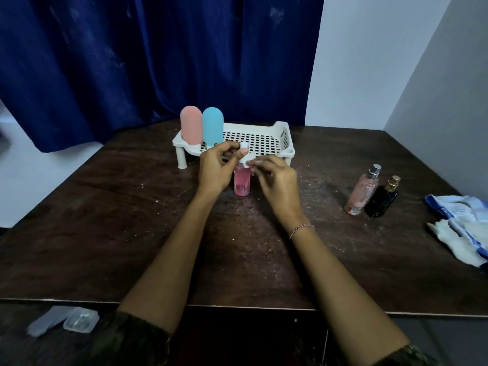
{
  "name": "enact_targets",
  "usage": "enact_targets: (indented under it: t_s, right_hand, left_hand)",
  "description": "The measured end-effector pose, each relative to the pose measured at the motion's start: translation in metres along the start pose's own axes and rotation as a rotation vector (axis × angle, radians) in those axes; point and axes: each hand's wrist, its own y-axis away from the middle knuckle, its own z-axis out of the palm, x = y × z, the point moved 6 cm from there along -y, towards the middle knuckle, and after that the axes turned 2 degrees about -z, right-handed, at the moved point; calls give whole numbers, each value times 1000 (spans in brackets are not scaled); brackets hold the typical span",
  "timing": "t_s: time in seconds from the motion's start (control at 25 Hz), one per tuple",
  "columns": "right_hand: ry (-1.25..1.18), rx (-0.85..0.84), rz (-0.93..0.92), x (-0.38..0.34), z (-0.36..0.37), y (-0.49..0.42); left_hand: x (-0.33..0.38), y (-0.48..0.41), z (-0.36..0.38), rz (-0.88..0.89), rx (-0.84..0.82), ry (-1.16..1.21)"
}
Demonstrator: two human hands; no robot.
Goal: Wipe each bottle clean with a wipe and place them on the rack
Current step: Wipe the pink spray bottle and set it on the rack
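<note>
Head view: pink bottle (242,184) upright on table (105,233), just before rack (264,140), top hidden under wipe (247,157). Left hand (215,167) and right hand (277,180) both pinch wipe. Done, seemingly: rose bottle (190,125) and blue bottle (212,128) standing on rack's left end. Left: this one, plus pale spray bottle (361,192) and black bottle (381,200), well right. Wipe packet (459,223) far right; rack's free part unobstructed.

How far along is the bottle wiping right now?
Looks done: pink bottle and blue bottle stand on the rack. In hand: left hand and right hand pinch a wipe at the top of the pink-liquid bottle. Left: pale spray bottle and black spray bottle on the table.
</note>
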Motion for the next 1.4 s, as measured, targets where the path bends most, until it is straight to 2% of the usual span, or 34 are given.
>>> enact_targets:
  t_s: [0.2, 0.44, 0.64, 0.8, 1.0, 1.16, 1.32, 1.4]
  right_hand:
    - [-27, -58, -156, -18, 10, 2]
    - [112, -24, -155, -20, 8, 4]
    - [124, -172, -194, -21, 17, 9]
    - [115, -37, -201, -27, 7, 7]
    - [159, -152, -202, -26, 18, 11]
    - [156, -76, -155, -22, 10, 8]
    - [192, -247, -125, -16, 25, 12]
    - [250, -180, -125, -16, 17, 11]
  left_hand:
    - [-3, -2, -1, -8, 9, 10]
    - [-6, -3, 1, -27, 26, 50]
    - [-3, 0, 3, -35, 47, 47]
    - [-9, -3, 4, -79, 31, 109]
    - [-8, -1, 5, -98, 30, 136]
    - [-9, -2, 5, -102, 25, 156]
    - [-8, -1, 4, -118, 30, 153]
    - [-7, 0, 5, -111, 25, 151]
